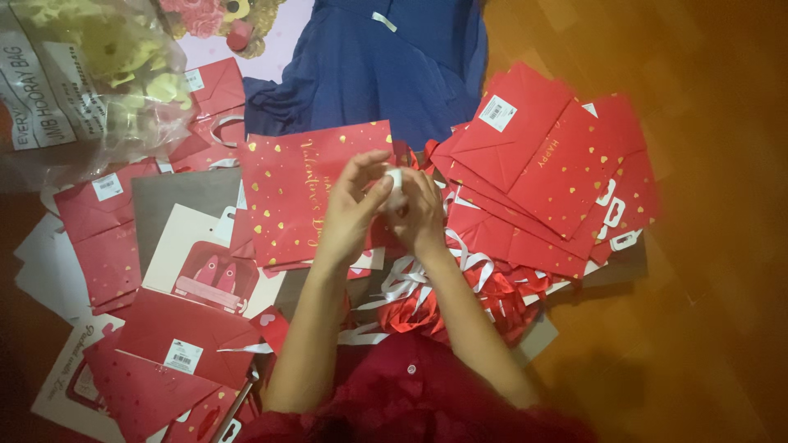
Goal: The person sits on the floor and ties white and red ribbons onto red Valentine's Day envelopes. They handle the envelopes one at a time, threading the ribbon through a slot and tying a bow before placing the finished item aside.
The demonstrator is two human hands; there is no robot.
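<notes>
At the far left lies a clear plastic bag with yellow stuff inside, and near it on the floor a spread of flat red bags, some showing white labels, with grey and white card between them. In the middle lies one red bag with gold hearts, flat, its long axis running left to right, its gold lettering turned sideways. Over its right edge the left hand and the right hand meet, fingers curled narrow around a small white roll pinched between them; which way the roll points cannot be told, as the fingers hide most of it. Below the hands sits a heap of white and red ribbon. Far behind lies blue cloth. To the right, a fanned stack of red bags lies tilted, long edges running from near left to far right.
</notes>
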